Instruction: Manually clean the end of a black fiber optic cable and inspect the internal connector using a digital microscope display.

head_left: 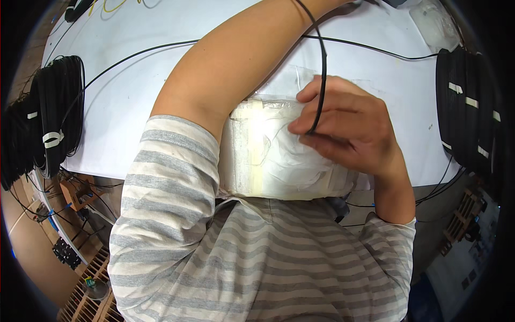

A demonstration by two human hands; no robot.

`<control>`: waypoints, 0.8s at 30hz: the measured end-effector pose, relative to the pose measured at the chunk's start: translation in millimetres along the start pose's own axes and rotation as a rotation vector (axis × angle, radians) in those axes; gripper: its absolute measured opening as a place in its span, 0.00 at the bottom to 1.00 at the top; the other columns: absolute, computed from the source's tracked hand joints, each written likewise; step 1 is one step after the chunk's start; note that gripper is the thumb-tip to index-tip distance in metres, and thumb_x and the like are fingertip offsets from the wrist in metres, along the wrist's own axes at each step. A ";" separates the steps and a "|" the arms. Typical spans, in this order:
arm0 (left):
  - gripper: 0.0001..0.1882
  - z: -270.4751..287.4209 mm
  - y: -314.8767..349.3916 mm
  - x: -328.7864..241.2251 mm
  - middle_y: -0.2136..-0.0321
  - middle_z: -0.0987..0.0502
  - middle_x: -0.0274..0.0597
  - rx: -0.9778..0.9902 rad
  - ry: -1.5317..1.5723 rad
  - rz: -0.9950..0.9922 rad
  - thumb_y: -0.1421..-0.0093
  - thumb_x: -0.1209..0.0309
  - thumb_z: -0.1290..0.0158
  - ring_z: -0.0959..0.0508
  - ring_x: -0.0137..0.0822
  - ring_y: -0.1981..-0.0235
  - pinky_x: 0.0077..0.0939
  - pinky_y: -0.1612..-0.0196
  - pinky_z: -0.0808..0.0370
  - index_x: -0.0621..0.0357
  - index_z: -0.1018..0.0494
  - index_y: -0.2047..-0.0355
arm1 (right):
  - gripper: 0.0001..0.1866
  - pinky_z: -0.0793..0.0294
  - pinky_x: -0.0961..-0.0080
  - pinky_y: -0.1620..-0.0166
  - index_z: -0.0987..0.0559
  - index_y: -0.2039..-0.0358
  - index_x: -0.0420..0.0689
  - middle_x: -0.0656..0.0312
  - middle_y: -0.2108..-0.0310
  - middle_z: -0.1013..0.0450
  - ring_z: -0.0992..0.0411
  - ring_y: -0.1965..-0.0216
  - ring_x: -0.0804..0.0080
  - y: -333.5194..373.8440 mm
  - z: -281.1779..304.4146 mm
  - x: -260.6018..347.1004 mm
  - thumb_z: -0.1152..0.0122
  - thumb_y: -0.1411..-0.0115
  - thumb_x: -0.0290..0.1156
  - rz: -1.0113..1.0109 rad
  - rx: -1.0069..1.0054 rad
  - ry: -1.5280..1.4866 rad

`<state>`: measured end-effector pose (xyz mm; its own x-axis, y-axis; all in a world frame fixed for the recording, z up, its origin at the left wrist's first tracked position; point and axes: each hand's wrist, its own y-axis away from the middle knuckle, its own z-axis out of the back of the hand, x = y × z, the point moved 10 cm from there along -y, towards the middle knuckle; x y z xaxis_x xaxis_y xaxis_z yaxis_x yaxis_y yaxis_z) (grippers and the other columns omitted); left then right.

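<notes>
Right hand (343, 126) pinches a thin black cable (322, 80) between thumb and fingertips, fingers curled narrow, at the near edge of a white table (139, 86). The cable runs up from the pinch, away from the person, crossing over the left forearm (241, 59) and out of frame at top. Left arm reaches far across the table; the left hand is out of view past the top edge, so can't tell its state. Directly under the right hand, btwn it and the person's chest, sits a white padded block wrapped w/ clear tape (273, 155), touching the table edge. A second black cable (375, 49) crosses the tabletop beyond the hand. Right of the right hand, well apart: a big coil of black cable w/ white tape ties (466, 107). Far to the left: another black coil (56, 112), also tied w/ white tape. Person wears a grey-and-white striped shirt (177, 236).
</notes>
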<state>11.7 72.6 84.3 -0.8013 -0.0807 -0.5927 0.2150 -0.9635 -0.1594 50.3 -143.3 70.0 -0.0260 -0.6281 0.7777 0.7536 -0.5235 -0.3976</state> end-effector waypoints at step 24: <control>0.19 11.3 7.0 -0.9 0.52 0.26 0.52 0.064 -0.008 0.059 0.31 0.60 0.41 0.19 0.53 0.55 0.43 0.52 0.22 0.60 0.24 0.47 | 0.12 0.18 0.57 0.49 0.10 0.65 0.40 0.61 0.66 0.18 0.19 0.57 0.56 -2.0 3.8 0.9 0.20 0.52 0.25 0.003 -0.043 0.061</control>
<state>7.6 63.0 92.7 -0.7930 -0.1393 -0.5931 0.2257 -0.9714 -0.0736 51.3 -140.6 73.3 -0.0650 -0.6626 0.7461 0.7248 -0.5453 -0.4211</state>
